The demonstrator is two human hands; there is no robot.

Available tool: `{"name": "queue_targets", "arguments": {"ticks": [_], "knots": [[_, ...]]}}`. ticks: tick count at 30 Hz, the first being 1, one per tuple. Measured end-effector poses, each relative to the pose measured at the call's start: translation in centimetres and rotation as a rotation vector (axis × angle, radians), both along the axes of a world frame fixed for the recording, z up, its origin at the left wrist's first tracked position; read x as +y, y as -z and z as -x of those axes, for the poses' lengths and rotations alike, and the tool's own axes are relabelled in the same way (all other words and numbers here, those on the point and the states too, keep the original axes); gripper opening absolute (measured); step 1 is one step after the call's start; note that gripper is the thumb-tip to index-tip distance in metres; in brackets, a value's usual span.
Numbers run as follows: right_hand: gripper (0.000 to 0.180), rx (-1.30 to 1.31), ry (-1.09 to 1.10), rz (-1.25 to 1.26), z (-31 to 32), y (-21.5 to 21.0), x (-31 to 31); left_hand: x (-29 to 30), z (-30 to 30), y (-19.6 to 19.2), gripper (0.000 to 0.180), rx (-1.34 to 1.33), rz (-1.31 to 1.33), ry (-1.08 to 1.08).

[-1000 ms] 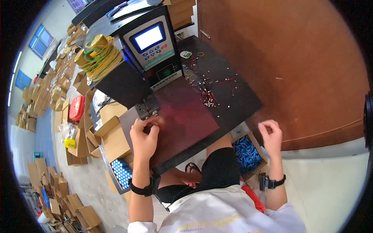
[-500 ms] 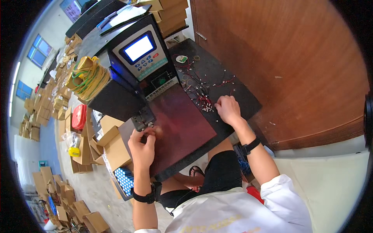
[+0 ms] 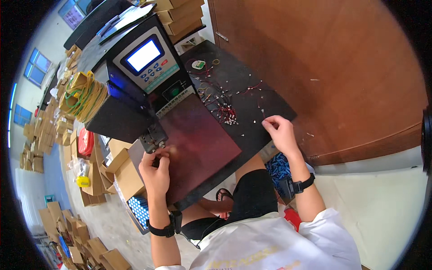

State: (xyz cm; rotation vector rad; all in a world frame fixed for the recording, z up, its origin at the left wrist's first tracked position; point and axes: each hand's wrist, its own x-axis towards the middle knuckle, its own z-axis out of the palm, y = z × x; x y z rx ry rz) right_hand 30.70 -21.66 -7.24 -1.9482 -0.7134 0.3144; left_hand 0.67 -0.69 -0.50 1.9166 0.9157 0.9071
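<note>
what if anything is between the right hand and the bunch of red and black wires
Nothing visible blocks the right hand from the bunch of wires; only black tabletop lies between, with a small white piece close to the hand, likely too small to matter.

upper left: screen (image 3: pixel 143 56) is glowing white, rimmed blue | coil (image 3: pixel 85 96) is mingling yellow and green | centre: mat (image 3: pixel 202 144) is showing dark red | table (image 3: pixel 256 132) is showing black | wires (image 3: pixel 226 108) are mixing red with black | lower left: cells (image 3: pixel 138 211) are repeating pale dots on blue | bottom: shirt (image 3: pixel 274 238) is showing white with yellow print
</note>
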Motion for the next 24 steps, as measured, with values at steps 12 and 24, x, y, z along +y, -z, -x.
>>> {"name": "queue_targets", "arguments": {"ticks": [12,24], "knots": [[0.017,-0.362,0.043,0.1,-8.5,0.6,3.8,-0.6,-0.3,-1.0,0.019,0.028,0.089,-0.039],[0.01,-0.691,-0.466,0.278,-12.7,2.1,6.8,0.0,-0.2,-0.1,0.012,-0.001,-0.003,-0.031]]}}
